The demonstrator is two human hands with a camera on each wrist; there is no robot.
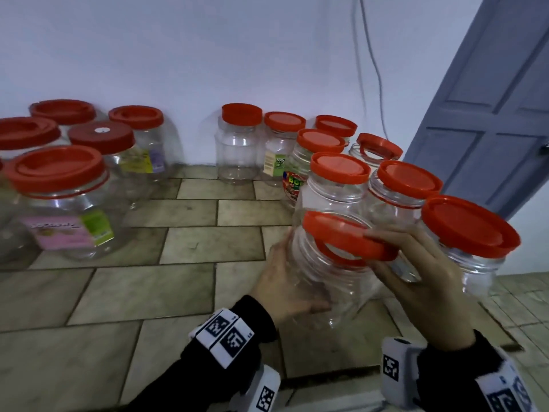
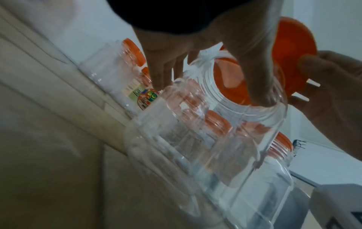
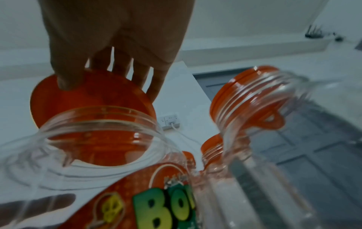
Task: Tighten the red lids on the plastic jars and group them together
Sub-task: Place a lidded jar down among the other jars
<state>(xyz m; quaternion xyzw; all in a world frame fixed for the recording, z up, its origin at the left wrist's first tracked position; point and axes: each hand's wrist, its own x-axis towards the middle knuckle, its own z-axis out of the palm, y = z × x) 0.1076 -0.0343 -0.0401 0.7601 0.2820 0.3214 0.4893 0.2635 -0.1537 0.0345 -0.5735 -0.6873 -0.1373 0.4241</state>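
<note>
My left hand point(image 1: 285, 278) grips a clear plastic jar point(image 1: 323, 281) round its body and holds it tilted above the tiled floor. The right hand point(image 1: 383, 254) pinches the jar's red lid point(image 1: 344, 239) at its near edge, thumb on top and fingers underneath. The lid sits slanted over the mouth. In the right wrist view the lid point(image 3: 88, 100) stands off the open rim point(image 3: 98, 127), with the right hand point(image 3: 109, 83) round its edge. In the left wrist view my left hand point(image 2: 211, 86) clasps the jar point(image 2: 215, 155) near its neck, and the lid point(image 2: 290, 54) is beyond.
Several red-lidded jars point(image 1: 407, 185) stand close together just behind and right of the held one. One jar point(image 1: 237, 144) stands by the white wall. Several larger lidded jars point(image 1: 59, 197) sit at the left. A grey-blue door point(image 1: 490, 99) is at the right; bare tiled floor point(image 1: 148, 292) lies in front.
</note>
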